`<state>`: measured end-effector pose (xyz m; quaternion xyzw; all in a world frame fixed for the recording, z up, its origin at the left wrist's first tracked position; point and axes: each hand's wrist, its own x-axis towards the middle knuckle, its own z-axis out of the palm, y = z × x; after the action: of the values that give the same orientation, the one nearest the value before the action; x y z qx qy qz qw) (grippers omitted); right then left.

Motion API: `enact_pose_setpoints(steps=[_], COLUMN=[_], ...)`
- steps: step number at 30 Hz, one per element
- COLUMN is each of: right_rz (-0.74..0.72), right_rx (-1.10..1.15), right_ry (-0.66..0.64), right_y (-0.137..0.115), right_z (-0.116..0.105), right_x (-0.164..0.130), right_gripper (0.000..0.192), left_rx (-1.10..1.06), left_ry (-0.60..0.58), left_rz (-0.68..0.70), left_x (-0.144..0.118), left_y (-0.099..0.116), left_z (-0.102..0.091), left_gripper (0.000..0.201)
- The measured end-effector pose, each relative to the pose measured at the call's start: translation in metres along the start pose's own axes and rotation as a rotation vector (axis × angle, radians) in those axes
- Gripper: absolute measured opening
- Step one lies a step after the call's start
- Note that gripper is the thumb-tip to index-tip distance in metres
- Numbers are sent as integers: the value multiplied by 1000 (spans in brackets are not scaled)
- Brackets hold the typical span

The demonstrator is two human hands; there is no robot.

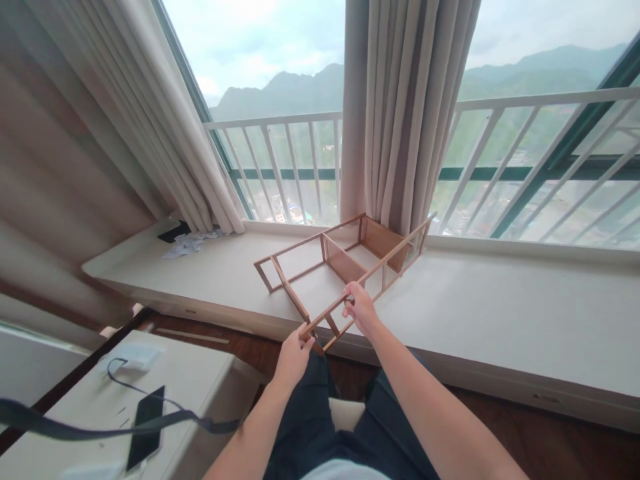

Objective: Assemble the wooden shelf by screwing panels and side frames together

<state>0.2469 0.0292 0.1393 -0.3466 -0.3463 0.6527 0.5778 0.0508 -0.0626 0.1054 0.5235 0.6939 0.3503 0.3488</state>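
Wooden frame (345, 263) lies on the wide window ledge (500, 313), with one end near the curtain (410, 113). The left hand (294, 353) grips its near corner. The right hand (359, 308) pinches a thin bar a little farther along.

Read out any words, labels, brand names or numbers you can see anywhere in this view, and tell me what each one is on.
No readable text anywhere.
Light brown wooden slatted frame, held by the left hand and right hand: bare wood, no print.
Black flat phone on the white side table: dark screen, nothing legible.
Crumpled white papers on the pale window ledge: too small and blurred to read.
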Motion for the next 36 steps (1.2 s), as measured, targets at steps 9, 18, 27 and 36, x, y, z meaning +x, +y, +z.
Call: enact_pose_setpoints(steps=[9,18,27,36], right_rz=[-15,21,33,78], right_rx=[-23,33,79,14], right_ry=[26,107,102,125], right_y=[-1,12,25,43], right_z=[1,5,7,4], right_x=[-16,-6,9,6], right_gripper=[32,23,25,25], left_rx=[15,-22,34,20], left_ry=[34,-33,-66,-80], left_rz=[162,207,193,198], left_x=[-1,12,24,19], left_y=[-18,-23,-27,-55], left_z=[10,-4,-14,-12], left_gripper=[28,26,24,26])
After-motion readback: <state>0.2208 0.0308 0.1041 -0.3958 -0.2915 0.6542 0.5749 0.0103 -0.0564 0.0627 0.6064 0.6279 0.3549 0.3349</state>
